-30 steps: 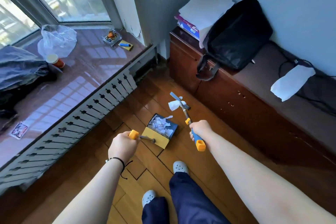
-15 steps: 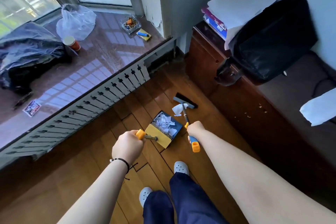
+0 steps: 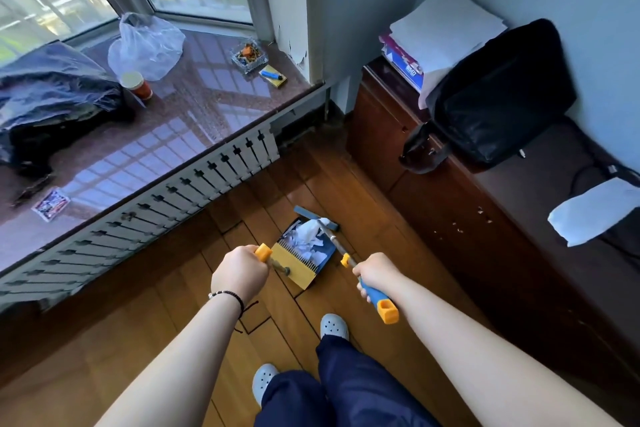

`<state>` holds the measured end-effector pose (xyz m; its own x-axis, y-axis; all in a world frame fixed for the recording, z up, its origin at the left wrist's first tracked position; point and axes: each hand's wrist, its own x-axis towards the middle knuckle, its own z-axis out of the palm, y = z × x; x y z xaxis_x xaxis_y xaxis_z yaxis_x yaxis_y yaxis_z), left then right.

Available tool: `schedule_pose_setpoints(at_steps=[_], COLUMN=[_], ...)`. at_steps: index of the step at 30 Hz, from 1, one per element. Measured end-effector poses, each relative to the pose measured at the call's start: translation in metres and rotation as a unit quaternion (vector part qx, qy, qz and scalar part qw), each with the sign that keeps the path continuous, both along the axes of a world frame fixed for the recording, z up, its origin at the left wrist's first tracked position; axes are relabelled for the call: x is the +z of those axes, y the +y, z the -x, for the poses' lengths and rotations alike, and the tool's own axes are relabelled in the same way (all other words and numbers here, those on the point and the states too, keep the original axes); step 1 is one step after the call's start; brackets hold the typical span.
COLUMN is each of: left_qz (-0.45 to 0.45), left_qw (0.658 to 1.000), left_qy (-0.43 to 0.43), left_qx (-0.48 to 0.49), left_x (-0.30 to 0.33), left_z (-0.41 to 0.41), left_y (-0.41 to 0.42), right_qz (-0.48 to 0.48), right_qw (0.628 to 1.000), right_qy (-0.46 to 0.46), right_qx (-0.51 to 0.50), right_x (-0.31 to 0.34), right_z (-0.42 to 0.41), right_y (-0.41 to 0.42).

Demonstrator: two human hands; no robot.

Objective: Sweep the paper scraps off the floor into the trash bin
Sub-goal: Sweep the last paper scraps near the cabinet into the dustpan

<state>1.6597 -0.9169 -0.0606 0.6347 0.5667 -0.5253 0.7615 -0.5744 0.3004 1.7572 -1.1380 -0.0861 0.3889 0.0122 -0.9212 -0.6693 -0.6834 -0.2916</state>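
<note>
Gripping the dustpan [image 3: 304, 255] by its orange-capped handle, left hand [image 3: 239, 272] with fingers curled tight round it; gripping the broom [image 3: 341, 250] at its blue grip, right hand [image 3: 375, 276] closed likewise round the shaft. Lying heaped inside the dustpan, white scraps [image 3: 310, 239], with the broom head [image 3: 317, 217] pressing at the pan's far mouth on the floor [image 3: 363, 204]. Judging the scraps as very light, soft and crumpled, likely springing up or drifting out at any tilt or quick swing. Probably calling for keeping the pan level, mouth tipped slightly upward, and holding both handles near their ends as now. Showing no trash bin in this view, so carrying distance cannot be told. Seeming stiff, light plastic, both tools.
</note>
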Motion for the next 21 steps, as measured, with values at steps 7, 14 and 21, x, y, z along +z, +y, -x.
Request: schedule_pose_setpoints(at_steps=[7, 14, 21], left_qz=[-0.008, -0.002, -0.016], left_qw=[1.000, 1.000, 0.999], left_qy=[0.000, 0.000, 0.004], left_qx=[-0.013, -0.029, -0.041], left_x=[0.003, 0.006, -0.003], left_z=[0.021, 0.058, 0.076], left_y=[0.012, 0.038, 0.053], right_qz=[-0.016, -0.001, 0.040], right_qw=[0.999, 0.994, 0.990], right_qy=[-0.034, -0.035, -0.011], right_qx=[-0.035, -0.101, -0.134], right_x=[0.008, 0.003, -0.058], right_z=[0.005, 0.023, 0.065], right_y=[0.014, 0.021, 0.054])
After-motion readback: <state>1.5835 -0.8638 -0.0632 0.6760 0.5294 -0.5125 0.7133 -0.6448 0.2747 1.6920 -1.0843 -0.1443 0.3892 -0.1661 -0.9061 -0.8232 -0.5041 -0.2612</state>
